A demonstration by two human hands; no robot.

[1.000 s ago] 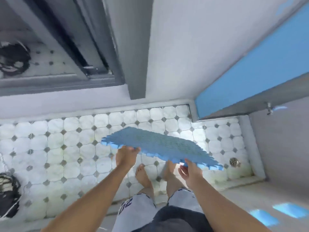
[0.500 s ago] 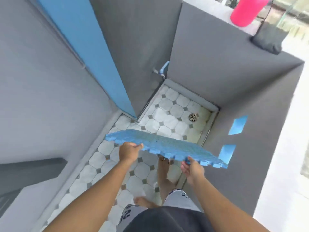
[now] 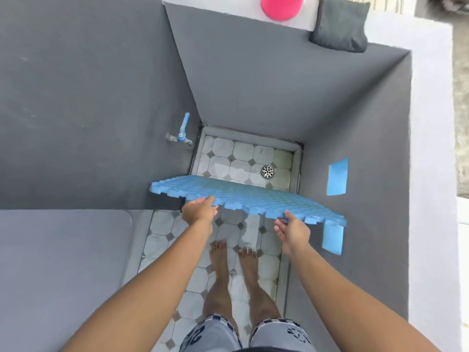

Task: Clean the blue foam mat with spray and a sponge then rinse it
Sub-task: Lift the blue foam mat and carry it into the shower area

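I'm looking down into a narrow washing bay walled in matte dark grey [image 3: 253,80]. The floor [image 3: 162,222] is pale octagonal tile with small dark diamond insets, glossy and patchy with wet near the far end, where a round perforated metal drain [image 3: 267,171] sits in the right corner. A tap [image 3: 180,134] with a blue lever sticks out of the left wall just above that floor. On the white ledge [image 3: 228,6] topping the far wall I see a bright pink rounded container [image 3: 281,7] and, beside it, a soft dark grey cloth [image 3: 340,24] slumped over the edge. Two flat blue rectangles [image 3: 337,176] mark the right wall.

The blue foam mat [image 3: 253,196] hangs level in the air above the tiles, between me and the drain. Its top is embossed in a fine woven pattern and its edges are cut in interlocking teeth. My left hand [image 3: 200,210] curls onto the near edge, gripping it. My right hand [image 3: 291,231] has the thumb on top of the near right edge and the fingers beneath, palm half open, supporting it. My bare feet [image 3: 236,260] stand on the tiles below, under patterned shorts [image 3: 276,334].
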